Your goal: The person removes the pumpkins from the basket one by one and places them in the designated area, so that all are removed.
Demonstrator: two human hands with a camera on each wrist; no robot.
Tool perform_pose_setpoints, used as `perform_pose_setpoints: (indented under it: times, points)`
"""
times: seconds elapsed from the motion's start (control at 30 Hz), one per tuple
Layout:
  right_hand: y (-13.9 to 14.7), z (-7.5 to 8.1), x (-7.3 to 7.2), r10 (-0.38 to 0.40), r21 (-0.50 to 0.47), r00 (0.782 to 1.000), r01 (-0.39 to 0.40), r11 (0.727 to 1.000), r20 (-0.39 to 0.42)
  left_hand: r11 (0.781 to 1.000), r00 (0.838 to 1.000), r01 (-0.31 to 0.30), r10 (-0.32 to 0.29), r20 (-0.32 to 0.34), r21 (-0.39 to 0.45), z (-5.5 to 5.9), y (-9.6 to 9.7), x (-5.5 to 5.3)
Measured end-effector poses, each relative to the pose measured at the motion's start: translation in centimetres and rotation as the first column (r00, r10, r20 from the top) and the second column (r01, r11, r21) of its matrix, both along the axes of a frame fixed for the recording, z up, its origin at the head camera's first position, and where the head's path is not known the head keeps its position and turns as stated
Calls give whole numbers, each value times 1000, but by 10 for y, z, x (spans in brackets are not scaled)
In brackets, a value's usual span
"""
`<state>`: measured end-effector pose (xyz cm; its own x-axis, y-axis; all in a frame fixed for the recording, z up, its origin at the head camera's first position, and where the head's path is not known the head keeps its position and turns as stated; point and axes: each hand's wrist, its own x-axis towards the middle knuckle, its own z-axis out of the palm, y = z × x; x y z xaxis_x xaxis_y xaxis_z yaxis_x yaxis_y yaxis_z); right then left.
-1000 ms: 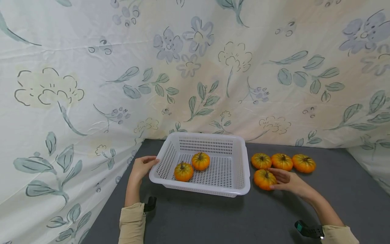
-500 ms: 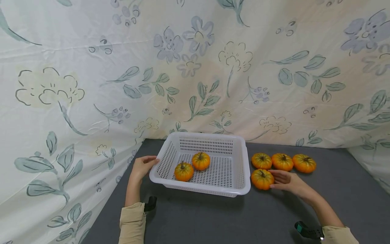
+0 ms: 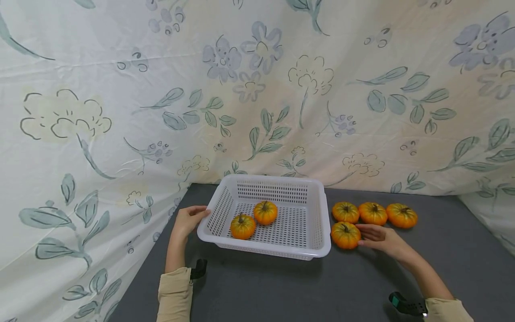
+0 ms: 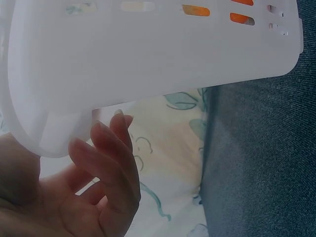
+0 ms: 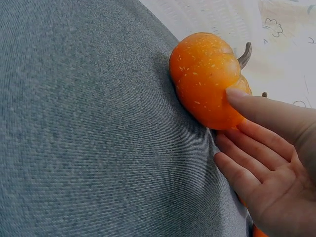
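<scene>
My left hand (image 3: 189,220) holds the left rim of a white plastic basket (image 3: 263,251); in the left wrist view the curled fingers (image 4: 106,148) come up under the rim, with the thumb on its other side. Two small orange pumpkins, one nearer (image 3: 242,227) and one farther back (image 3: 265,213), lie in the basket's left half. Just right of the basket sits another pumpkin (image 3: 345,235) on the dark table. My right hand (image 3: 382,241) is at its right side, fingers extended and loose, the thumb tip overlapping the pumpkin (image 5: 205,81) in the right wrist view.
Behind that pumpkin, a row of three more pumpkins, left (image 3: 344,212), middle (image 3: 373,213) and right (image 3: 401,216), stands on the grey table (image 3: 257,295). A floral cloth (image 3: 257,134) hangs along the table's back edge and left side.
The pumpkin by my right hand has shifted left toward the basket, then slightly back from the front. My right hand has barely moved. The left hand and basket stay in place.
</scene>
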<state>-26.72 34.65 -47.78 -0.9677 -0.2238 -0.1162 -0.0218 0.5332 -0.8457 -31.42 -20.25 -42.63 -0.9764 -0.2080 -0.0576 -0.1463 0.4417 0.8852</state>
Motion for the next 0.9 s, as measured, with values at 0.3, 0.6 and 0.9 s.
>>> perform_pose_setpoints:
  times: [0.3,0.6,0.9]
  points:
    - [0,6,0,-18,-7,1000,18,1000,10,1000,1000,1,-1,-2,-7,1,1,0]
    - [1,13,-1,-40,-18,999,40,999,20,1000,1000,-4,4,-6,-1,0,1,1]
    - [-1,20,-4,-80,9,997,80,997,15,1000,1000,-2,2,-7,-1,1,1,1]
